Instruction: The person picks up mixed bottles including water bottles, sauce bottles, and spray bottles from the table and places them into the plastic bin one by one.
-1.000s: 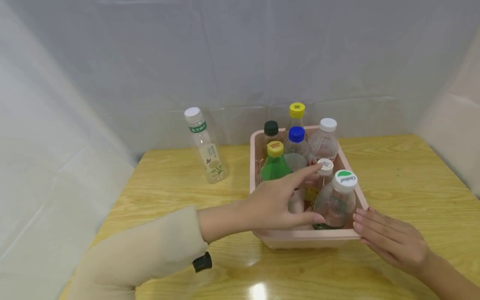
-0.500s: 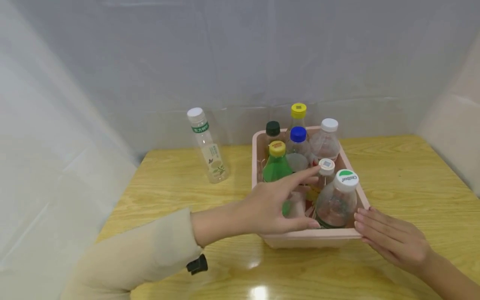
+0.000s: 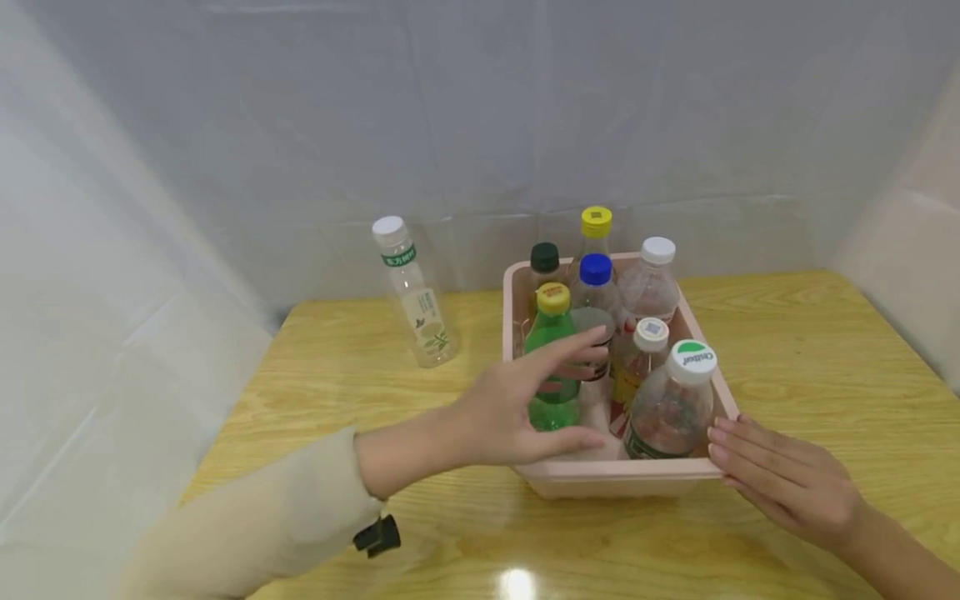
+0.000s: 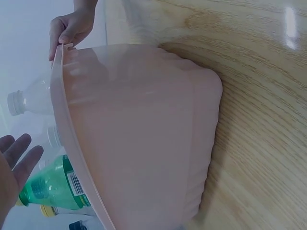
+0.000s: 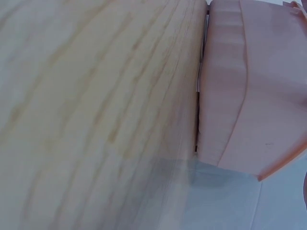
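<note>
My left hand [image 3: 498, 412] hovers over the front left of a pink plastic bin [image 3: 622, 469], thumb and fingers spread with nothing between them. Just beyond its fingers is a green bottle [image 3: 552, 408] with a yellow cap. My right hand [image 3: 791, 479] rests against the bin's front right corner, its fingers fairly straight; its thumb is hard to make out. Close to that corner stands a wide clear bottle [image 3: 671, 412] with a white and green cap, beside a slimmer white-capped bottle [image 3: 637, 371]. In the left wrist view, the left fingers [image 4: 21, 153] are near the green bottle.
A clear bottle [image 3: 416, 304] with a white cap stands on the wooden table [image 3: 330, 375], left of the bin. Farther back in the bin are bottles with blue [image 3: 596, 269], yellow [image 3: 596, 222], dark green [image 3: 544, 257] and white [image 3: 657, 250] caps. A pale sheet [image 3: 480, 125] hangs behind.
My left hand has drawn back leftward from the wide clear bottle and the slimmer one, and more of the bin's floor shows. The right hand has stayed at the corner.
</note>
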A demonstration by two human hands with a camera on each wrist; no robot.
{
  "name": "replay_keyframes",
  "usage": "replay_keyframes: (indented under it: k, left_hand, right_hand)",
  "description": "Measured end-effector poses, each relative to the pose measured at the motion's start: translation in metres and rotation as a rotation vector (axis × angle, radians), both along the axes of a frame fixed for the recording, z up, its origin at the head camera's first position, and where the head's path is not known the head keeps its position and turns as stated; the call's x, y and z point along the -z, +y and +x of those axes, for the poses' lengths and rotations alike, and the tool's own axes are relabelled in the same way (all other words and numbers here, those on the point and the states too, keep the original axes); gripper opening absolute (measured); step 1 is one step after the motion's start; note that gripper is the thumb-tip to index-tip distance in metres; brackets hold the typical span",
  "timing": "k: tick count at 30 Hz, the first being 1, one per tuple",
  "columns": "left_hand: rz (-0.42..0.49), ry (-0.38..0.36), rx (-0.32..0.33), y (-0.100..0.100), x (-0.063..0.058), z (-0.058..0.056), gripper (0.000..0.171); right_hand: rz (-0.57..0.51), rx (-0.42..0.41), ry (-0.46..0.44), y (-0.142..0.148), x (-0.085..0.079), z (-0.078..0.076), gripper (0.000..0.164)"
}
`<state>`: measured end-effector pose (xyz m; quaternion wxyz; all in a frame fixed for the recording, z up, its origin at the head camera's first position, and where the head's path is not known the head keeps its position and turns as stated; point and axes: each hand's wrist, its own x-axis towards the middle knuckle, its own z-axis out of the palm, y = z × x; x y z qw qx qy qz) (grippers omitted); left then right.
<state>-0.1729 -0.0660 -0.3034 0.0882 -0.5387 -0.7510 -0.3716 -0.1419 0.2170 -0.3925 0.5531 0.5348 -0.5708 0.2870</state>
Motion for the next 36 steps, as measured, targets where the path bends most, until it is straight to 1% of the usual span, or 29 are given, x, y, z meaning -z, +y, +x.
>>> replay_keyframes:
  k: [5, 12, 16, 23, 30, 33, 36]
  left_hand:
    - [0.008, 0.01, -0.011, -0.008, -0.001, -0.001, 0.09]
    - [0.104, 0.002, 0.049, -0.019, 0.002, -0.004, 0.085]
    - [0.151, 0.022, 0.049, -0.026, 0.001, -0.005, 0.082]
    - [0.209, 0.078, 0.003, -0.04, -0.001, -0.01, 0.074]
    - [0.226, 0.121, -0.049, -0.051, -0.003, -0.016, 0.071]
    - [0.23, 0.132, -0.068, -0.056, -0.005, -0.02, 0.072]
    - [0.229, 0.161, -0.086, -0.061, -0.006, -0.026, 0.073]
  right_hand:
    - [-0.001, -0.001, 0.004, -0.001, -0.001, 0.0, 0.02]
    - [-0.01, 0.004, 0.009, -0.002, -0.002, 0.001, 0.02]
    - [-0.014, 0.004, 0.006, -0.002, -0.002, 0.001, 0.02]
    - [-0.012, 0.014, -0.001, -0.002, -0.002, 0.001, 0.021]
    - [-0.004, 0.008, 0.007, -0.002, -0.003, 0.001, 0.02]
    - [0.004, 0.008, 0.007, -0.002, -0.004, 0.001, 0.02]
    - [0.003, 0.01, 0.009, -0.002, -0.004, 0.001, 0.02]
